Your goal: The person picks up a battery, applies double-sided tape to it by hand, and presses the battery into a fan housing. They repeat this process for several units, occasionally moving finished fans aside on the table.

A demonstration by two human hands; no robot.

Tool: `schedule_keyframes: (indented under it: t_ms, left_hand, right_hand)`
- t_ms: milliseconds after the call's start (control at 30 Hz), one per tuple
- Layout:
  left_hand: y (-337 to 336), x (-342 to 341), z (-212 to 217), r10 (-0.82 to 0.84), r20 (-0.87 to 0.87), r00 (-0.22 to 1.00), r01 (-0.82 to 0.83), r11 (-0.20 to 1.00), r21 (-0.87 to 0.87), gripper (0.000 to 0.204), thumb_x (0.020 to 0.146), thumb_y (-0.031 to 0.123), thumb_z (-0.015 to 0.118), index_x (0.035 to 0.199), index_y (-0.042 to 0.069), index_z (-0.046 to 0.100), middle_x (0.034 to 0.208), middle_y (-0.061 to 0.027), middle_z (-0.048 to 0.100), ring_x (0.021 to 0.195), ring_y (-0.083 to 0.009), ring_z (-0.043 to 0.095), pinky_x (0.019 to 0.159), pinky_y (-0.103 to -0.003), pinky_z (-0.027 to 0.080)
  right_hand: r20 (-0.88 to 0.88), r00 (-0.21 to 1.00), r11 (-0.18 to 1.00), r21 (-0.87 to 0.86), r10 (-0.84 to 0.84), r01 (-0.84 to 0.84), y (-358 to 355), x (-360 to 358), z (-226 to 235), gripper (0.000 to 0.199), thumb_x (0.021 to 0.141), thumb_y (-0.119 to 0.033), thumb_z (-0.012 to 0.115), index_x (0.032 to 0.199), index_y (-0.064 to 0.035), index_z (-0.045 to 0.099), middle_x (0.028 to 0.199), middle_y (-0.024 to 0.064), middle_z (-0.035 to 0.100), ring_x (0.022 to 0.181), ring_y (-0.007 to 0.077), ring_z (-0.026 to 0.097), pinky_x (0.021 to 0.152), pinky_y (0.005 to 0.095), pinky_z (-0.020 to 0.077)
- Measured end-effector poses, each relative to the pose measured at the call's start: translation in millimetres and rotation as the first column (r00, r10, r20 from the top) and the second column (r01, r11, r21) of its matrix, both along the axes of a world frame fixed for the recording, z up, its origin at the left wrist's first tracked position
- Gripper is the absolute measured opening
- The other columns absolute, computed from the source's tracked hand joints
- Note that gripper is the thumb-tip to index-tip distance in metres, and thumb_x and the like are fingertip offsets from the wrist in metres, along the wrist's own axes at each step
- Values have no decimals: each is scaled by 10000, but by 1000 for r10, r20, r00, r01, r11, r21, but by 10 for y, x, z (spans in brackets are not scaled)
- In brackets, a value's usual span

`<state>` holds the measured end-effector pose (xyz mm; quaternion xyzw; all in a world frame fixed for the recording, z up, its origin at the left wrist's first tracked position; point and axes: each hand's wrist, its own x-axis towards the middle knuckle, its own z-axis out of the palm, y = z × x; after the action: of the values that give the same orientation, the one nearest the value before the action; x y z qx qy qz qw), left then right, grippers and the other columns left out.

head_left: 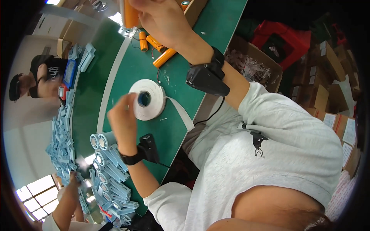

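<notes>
My right hand (163,21) reaches to the top edge, closed around an orange cylindrical battery pack (131,14), partly cut off by the frame. Below it on the green table lie several orange battery packs (164,57) with thin wires. A large roll of white tape (152,106) with a dark core lies flat, its loose strip (181,111) running to the table's edge. My left hand (122,119) is at the roll's left side, its fingers bent and blurred; whether it touches the roll is unclear. Both wrists carry black strapped devices.
Light-blue cylindrical cells (110,169) are stacked left of my left forearm. More blue pieces (61,142) are heaped across the table, near a co-worker (42,77) and another person's arm (65,204). A cardboard box (254,63) and red crate (283,44) stand beyond the table edge.
</notes>
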<state>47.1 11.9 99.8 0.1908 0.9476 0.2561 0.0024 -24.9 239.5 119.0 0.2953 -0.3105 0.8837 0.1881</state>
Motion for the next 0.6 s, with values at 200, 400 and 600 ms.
schedule_keyframes:
  t_ms: [200,400,600]
  left_hand:
    - [-1305,112,293,130,114,985,-69,900,-431,457,647,4,645,1092,58,554,1100,-115,533,1030,-289,477,907,-369,374]
    - [-1064,324,343,138,111,984,-66,866,-495,507,661,68,674,1143,53,519,1130,-138,519,1057,-322,461,870,-379,378]
    - [-671,579,-17,123,-237,964,-175,961,-213,410,678,67,674,1067,40,549,1110,-148,519,1046,-346,474,867,-398,387]
  right_hand:
    - [32,997,975,212,-69,60,-43,168,-362,187,780,-46,592,965,-23,578,907,82,612,823,152,606,724,274,500]
    - [81,970,831,502,231,-240,-191,463,-330,367,689,86,633,1041,19,554,897,93,598,797,172,607,742,276,511]
    - [65,922,694,639,381,-332,-526,763,-167,390,666,85,642,1038,-2,563,823,73,594,743,144,606,719,248,503]
